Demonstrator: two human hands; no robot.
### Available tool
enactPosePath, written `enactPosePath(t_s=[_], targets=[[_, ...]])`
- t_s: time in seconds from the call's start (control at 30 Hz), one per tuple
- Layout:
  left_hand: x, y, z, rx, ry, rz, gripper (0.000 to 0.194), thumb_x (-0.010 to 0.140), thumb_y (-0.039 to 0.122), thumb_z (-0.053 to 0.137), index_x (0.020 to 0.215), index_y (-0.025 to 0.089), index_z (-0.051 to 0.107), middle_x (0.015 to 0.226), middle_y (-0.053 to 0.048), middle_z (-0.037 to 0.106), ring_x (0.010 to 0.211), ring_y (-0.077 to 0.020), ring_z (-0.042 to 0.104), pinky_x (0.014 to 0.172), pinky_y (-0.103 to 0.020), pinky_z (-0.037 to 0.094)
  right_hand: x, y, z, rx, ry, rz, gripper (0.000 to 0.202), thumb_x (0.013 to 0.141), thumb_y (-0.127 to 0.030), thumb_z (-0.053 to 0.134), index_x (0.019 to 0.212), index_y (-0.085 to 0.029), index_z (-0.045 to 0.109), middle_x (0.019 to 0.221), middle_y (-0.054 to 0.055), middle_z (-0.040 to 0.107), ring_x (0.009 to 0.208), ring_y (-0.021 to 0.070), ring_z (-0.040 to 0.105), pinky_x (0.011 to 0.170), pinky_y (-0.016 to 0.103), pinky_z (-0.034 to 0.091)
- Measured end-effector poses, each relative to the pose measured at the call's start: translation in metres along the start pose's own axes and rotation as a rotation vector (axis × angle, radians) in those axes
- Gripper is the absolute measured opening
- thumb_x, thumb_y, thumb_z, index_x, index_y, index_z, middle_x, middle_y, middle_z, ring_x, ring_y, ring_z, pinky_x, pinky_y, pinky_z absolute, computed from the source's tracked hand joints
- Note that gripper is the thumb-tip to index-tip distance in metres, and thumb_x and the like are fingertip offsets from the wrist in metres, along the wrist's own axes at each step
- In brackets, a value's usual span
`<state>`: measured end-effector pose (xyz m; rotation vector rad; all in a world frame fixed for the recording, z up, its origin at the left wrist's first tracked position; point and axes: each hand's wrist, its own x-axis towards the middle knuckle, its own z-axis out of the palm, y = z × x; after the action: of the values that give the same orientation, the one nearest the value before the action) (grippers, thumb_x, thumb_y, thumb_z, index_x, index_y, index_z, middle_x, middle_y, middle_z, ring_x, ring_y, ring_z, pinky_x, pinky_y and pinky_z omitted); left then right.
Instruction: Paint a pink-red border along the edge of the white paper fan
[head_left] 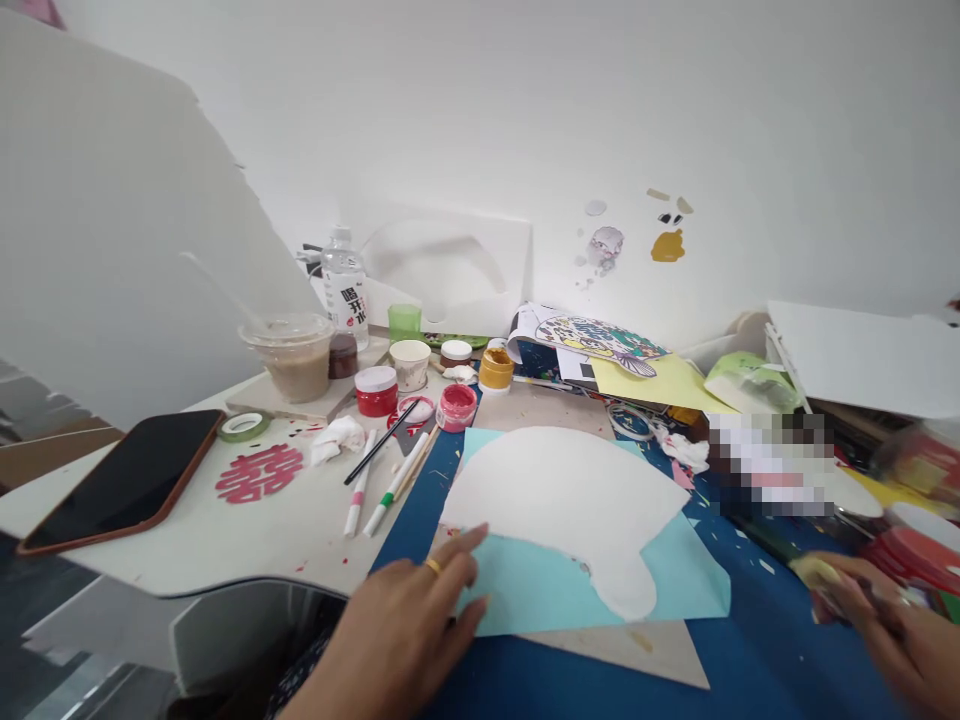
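Observation:
A white fan-shaped paper cutout (555, 480) with a short handle lies on a light blue sheet (517, 590), over a grey board (652, 650). My left hand (412, 625) rests at the lower left edge of the cutout, fingers spread and fingertips touching the paper. At the right edge of the view, my right hand (892, 620) is closed, with a small pale yellowish piece (817, 572) showing at its fingertips. What that piece is, I cannot make out. A dark stick-like thing (765, 535) lies just beyond it.
Paint jars, red (376, 395), pink (457, 410) and yellow (496, 372), stand behind the sheet. Markers (394, 485), a black brush (380, 443), a red paper character (260, 473) and a phone (127, 480) lie left. A drink cup (289, 362) and water bottle (346, 285) stand back left.

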<state>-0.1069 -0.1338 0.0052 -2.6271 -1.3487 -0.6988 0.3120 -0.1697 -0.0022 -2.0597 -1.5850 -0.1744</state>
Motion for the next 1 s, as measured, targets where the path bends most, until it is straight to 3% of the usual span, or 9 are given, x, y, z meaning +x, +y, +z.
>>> enactPosePath(t_s=[0.1,0.2,0.27,0.37,0.5,0.67,0.8,1.0], targets=[[0.001,0.018,0.008,0.133,-0.127,0.068,0.006,0.075,0.024,0.050,0.075,0.019,0.054,0.119,-0.006,0.054,0.048,-0.0124,0.059,0.044,-0.023,0.044,0.028,-0.092,-0.008,0.256,-0.283,-0.106,0.033,0.069,-0.060,0.039,0.073,-0.031,0.055,0.045,0.005,0.054,0.041,0.0209,0.051,0.041,0.032,0.038],[0.004,0.024,0.013,0.213,-0.167,0.042,0.007,0.075,0.024,0.052,0.076,0.018,0.054,0.120,-0.008,0.052,0.050,-0.0150,0.060,0.044,-0.025,0.044,0.050,-0.178,0.006,0.487,-0.536,-0.311,0.023,0.074,-0.048,0.048,0.077,-0.025,0.050,0.050,0.000,0.054,0.044,0.0167,0.051,0.045,0.027,0.037],[0.004,0.024,0.015,0.229,-0.162,0.039,0.008,0.075,0.024,0.052,0.079,0.018,0.055,0.122,-0.010,0.051,0.052,-0.0162,0.061,0.046,-0.026,0.045,0.056,-0.223,0.025,0.575,-0.639,-0.475,0.021,0.074,-0.043,0.051,0.069,-0.023,0.047,0.051,-0.002,0.054,0.044,0.0141,0.050,0.045,0.024,0.034],[0.004,0.023,0.017,0.226,-0.179,0.037,0.010,0.077,0.025,0.051,0.081,0.017,0.055,0.122,-0.014,0.049,0.056,-0.0174,0.062,0.050,-0.029,0.048,0.057,-0.268,0.054,0.529,-0.669,-0.677,0.019,0.071,-0.034,0.058,0.062,-0.021,0.047,0.050,-0.003,0.053,0.044,0.0113,0.046,0.044,0.022,0.027],[0.007,0.024,0.018,0.213,-0.279,-0.021,0.014,0.081,0.026,0.046,0.085,0.016,0.054,0.124,-0.014,0.049,0.064,-0.0203,0.063,0.054,-0.032,0.050,0.055,-0.294,0.082,0.455,-0.636,-0.813,0.015,0.071,-0.029,0.059,0.066,-0.019,0.049,0.059,-0.002,0.055,0.052,0.0105,0.046,0.046,0.021,0.023],[0.011,0.028,0.016,0.185,-0.396,-0.092,0.018,0.084,0.028,0.041,0.089,0.017,0.055,0.124,-0.014,0.048,0.067,-0.0211,0.063,0.057,-0.034,0.051,0.051,-0.296,0.096,0.240,-0.651,-0.912,0.007,0.071,-0.021,0.058,0.070,-0.019,0.052,0.056,-0.004,0.050,0.052,0.0092,0.042,0.048,0.020,0.020],[0.012,0.030,0.011,0.158,-0.399,-0.102,0.020,0.085,0.026,0.037,0.089,0.017,0.054,0.121,-0.014,0.051,0.065,-0.0226,0.063,0.054,-0.036,0.051,0.049,-0.295,0.101,0.206,-0.669,-0.977,0.006,0.070,-0.019,0.057,0.068,-0.018,0.052,0.059,-0.004,0.052,0.053,0.0088,0.042,0.050,0.020,0.021],[0.012,0.030,0.010,0.142,-0.380,-0.070,0.021,0.086,0.025,0.033,0.089,0.018,0.052,0.129,-0.013,0.043,0.064,-0.0210,0.063,0.054,-0.036,0.050,0.049,-0.299,0.107,0.262,-0.644,-0.967,0.008,0.071,-0.020,0.054,0.065,-0.017,0.051,0.055,-0.003,0.050,0.050,0.0080,0.037,0.050,0.021,0.020]])
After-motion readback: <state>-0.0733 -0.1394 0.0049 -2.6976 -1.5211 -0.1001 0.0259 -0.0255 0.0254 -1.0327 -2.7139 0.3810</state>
